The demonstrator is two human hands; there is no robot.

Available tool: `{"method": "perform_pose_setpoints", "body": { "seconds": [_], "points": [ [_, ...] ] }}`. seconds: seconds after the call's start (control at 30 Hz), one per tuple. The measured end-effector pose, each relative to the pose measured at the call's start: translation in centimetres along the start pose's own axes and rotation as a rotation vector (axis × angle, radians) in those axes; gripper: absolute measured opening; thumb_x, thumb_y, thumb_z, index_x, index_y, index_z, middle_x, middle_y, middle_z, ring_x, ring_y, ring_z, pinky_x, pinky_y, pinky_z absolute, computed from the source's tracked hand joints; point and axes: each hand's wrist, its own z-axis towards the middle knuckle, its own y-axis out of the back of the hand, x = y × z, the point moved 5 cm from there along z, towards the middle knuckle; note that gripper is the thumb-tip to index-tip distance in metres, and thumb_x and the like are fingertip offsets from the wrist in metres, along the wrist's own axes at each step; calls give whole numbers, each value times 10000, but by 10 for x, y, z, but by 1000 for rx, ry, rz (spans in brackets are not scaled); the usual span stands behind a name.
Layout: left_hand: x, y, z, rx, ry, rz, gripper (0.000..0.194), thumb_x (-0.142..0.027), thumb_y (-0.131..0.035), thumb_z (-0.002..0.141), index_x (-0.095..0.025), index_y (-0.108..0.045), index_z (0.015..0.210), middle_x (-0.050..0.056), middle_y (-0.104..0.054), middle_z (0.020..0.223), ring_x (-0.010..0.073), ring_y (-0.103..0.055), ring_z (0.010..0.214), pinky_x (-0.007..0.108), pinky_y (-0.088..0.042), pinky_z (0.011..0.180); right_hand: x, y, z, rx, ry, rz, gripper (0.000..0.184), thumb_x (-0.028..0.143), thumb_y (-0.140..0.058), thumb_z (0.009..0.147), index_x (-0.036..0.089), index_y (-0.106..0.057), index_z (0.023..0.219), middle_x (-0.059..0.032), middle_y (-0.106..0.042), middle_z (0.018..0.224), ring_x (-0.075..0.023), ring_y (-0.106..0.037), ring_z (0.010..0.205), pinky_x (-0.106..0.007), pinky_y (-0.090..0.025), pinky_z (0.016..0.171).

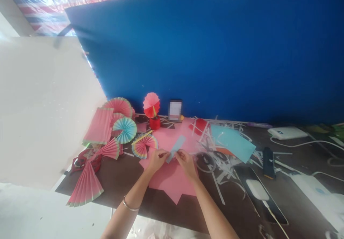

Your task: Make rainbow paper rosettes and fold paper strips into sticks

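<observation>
A narrow light-blue paper strip (177,146) slants between my two hands, above pink paper sheets (172,176) on the dark table. My left hand (158,160) pinches the strip's lower left edge near its bottom end. On the other side, my right hand (185,162) has its fingers closed at the strip's right edge. Just left of my left hand lies a pleated paper fan (139,146) with a rainbow edge. To the right of my right hand are black-handled scissors (205,162), partly among white paper offcuts.
Pleated pink fans (86,187) and a turquoise rosette (124,130) crowd the table's left side. A paper flower in a red pot (154,123) stands behind. Rightward are turquoise paper (232,140), a phone (276,210), a white power bank (257,189) and cables. A blue panel (204,52) rises behind.
</observation>
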Motion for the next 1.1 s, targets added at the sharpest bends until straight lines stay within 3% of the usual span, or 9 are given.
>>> {"method": "perform_pose_setpoints", "body": {
  "seconds": [0.23, 0.4, 0.57, 0.77, 1.0, 1.1],
  "points": [
    [8, -4, -1, 49, 120, -132, 253, -365, -569, 754, -156, -710, 737, 52, -698, 726, 179, -608, 678, 264, -480, 614, -2, 1, 0, -44, 38, -110, 264, 430, -567, 754, 188, -571, 650, -13, -600, 610, -164, -561, 603, -276, -448, 593],
    [4, 0, -1, -13, 96, -142, 276, -380, -563, 756, -146, -704, 718, 55, -692, 718, 192, -609, 706, 284, -489, 652, -6, -6, 2, 50, 30, -48, 229, 414, -556, 766, 193, -615, 775, -39, -658, 768, -187, -599, 721, -294, -467, 670],
    [2, 2, -1, -29, 104, -109, 275, -378, -568, 754, -147, -691, 670, 52, -680, 682, 177, -598, 668, 268, -477, 617, -8, -5, 0, 52, 30, -135, 261, 430, -526, 786, 190, -590, 705, -14, -617, 654, -167, -565, 615, -268, -437, 590],
    [4, 4, 0, -85, 102, -104, 257, -368, -580, 741, -145, -689, 674, 54, -678, 673, 177, -602, 672, 273, -480, 630, -8, -7, -3, 43, 58, -148, 236, 436, -522, 790, 209, -587, 789, -19, -644, 750, -177, -606, 695, -277, -466, 645],
    [2, 9, -1, -131, 94, -109, 248, -382, -584, 740, -151, -670, 712, 46, -667, 705, 152, -586, 666, 259, -475, 641, -8, -10, -4, 118, 15, -145, 264, 443, -478, 815, 206, -578, 753, -5, -616, 650, -166, -606, 576, -269, -458, 586],
    [1, 13, -1, -174, 89, -112, 266, -396, -586, 735, -146, -660, 682, 40, -646, 659, 148, -569, 636, 257, -468, 625, -4, -7, -4, 97, 48, -153, 224, 403, -510, 802, 203, -605, 772, -19, -645, 705, -174, -620, 631, -278, -466, 624]
  ]
}}
